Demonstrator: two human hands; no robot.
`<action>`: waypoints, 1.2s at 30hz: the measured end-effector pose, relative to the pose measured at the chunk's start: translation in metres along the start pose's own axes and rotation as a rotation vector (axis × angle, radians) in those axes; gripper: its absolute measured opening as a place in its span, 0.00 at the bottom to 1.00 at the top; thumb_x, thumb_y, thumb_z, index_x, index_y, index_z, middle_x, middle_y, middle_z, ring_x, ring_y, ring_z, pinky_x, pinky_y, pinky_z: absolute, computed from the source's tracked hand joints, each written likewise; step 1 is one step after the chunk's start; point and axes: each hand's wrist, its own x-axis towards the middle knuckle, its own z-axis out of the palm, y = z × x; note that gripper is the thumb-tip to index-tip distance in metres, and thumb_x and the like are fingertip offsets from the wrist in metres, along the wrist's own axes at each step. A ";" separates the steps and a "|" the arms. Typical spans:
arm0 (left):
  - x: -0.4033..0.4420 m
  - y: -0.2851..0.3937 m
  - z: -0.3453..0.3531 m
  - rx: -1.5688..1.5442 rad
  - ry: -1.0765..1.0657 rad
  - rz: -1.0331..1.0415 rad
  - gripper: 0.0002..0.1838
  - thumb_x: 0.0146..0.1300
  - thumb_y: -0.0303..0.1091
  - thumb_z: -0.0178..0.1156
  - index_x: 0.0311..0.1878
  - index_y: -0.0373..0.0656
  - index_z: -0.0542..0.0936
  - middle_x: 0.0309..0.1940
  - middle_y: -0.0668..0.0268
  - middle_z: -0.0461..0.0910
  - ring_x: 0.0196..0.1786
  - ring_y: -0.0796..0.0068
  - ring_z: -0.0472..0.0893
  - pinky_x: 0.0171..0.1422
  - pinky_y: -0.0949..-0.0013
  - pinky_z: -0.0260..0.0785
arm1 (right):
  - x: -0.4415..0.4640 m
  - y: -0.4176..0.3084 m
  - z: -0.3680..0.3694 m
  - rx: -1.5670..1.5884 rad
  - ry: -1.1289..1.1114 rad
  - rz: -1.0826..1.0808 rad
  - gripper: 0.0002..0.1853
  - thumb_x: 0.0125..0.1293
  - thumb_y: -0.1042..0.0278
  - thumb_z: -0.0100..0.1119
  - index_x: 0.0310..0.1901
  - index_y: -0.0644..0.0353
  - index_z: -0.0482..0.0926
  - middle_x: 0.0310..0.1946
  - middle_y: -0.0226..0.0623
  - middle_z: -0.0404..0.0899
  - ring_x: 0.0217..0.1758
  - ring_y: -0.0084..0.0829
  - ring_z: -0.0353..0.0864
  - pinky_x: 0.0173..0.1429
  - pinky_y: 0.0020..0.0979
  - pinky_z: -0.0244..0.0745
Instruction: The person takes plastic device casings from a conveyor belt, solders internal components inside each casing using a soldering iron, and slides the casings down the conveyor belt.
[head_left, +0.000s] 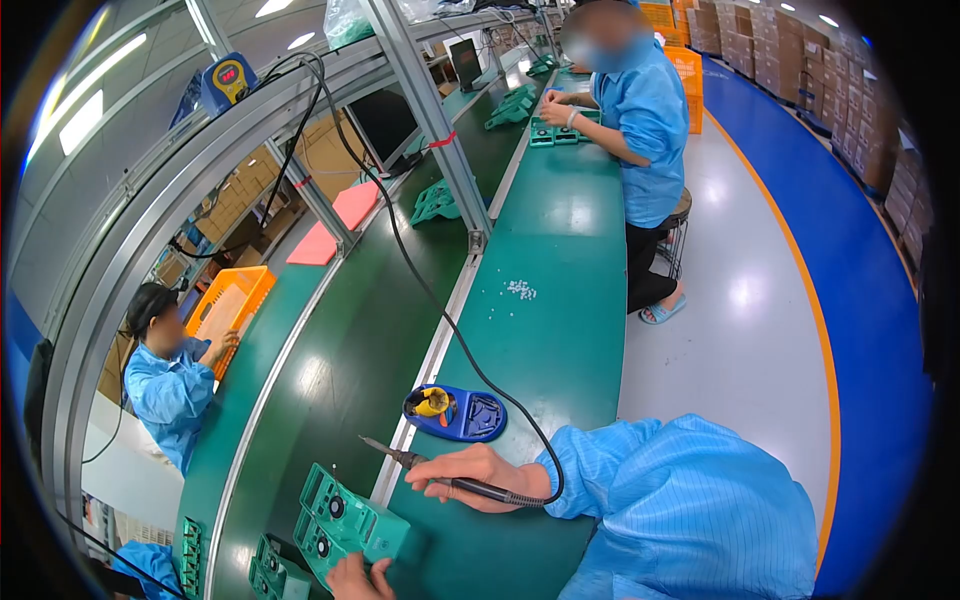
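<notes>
My right hand (470, 476) is closed around a soldering iron (406, 458), its metal tip pointing up and left over the conveyor edge. A black cord loops from the handle's rear up to the frame. Below the tip, a green plastic housing (348, 525) with two round black parts lies tilted at the edge of the bench. At the bottom, my left hand (360, 578) grips the near edge of this housing, partly cut off by the frame. Beyond the iron sits a blue soldering iron stand (466, 418) with a yellow tip-cleaning holder.
Small white pieces (518, 290) lie on the green bench (556, 340). Another green housing (275, 570) rests on the dark conveyor (340, 350). Metal posts (430, 110) carry a blue soldering station (228, 84). One co-worker (640, 130) works farther along; another (165, 375) handles an orange crate (235, 300).
</notes>
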 end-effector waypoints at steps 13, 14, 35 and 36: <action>0.026 -0.002 -0.003 0.030 -0.021 0.043 0.19 0.57 0.42 0.67 0.48 0.39 0.81 0.35 0.48 0.80 0.38 0.46 0.77 0.44 0.50 0.66 | 0.001 -0.002 0.000 -0.014 0.011 -0.013 0.18 0.64 0.77 0.63 0.56 0.62 0.78 0.39 0.41 0.84 0.26 0.28 0.82 0.30 0.28 0.77; 0.026 -0.004 -0.001 0.025 0.004 0.057 0.19 0.57 0.42 0.67 0.48 0.39 0.81 0.35 0.48 0.80 0.38 0.46 0.77 0.44 0.50 0.66 | 0.002 -0.004 0.000 -0.017 0.008 -0.011 0.17 0.64 0.77 0.62 0.55 0.63 0.78 0.38 0.41 0.84 0.27 0.29 0.82 0.30 0.28 0.77; 0.033 -0.017 0.009 0.118 0.052 0.045 0.21 0.56 0.42 0.69 0.49 0.38 0.82 0.39 0.53 0.83 0.46 0.49 0.80 0.59 0.52 0.67 | 0.000 -0.001 0.001 -0.026 0.018 -0.021 0.17 0.64 0.77 0.63 0.55 0.62 0.78 0.36 0.41 0.83 0.25 0.28 0.80 0.29 0.28 0.76; 0.034 -0.018 0.009 0.118 0.047 0.045 0.21 0.56 0.42 0.69 0.49 0.38 0.82 0.39 0.52 0.83 0.46 0.49 0.79 0.59 0.53 0.66 | 0.000 0.000 0.002 -0.024 0.021 -0.020 0.17 0.64 0.77 0.63 0.55 0.62 0.78 0.36 0.41 0.83 0.25 0.28 0.80 0.29 0.28 0.76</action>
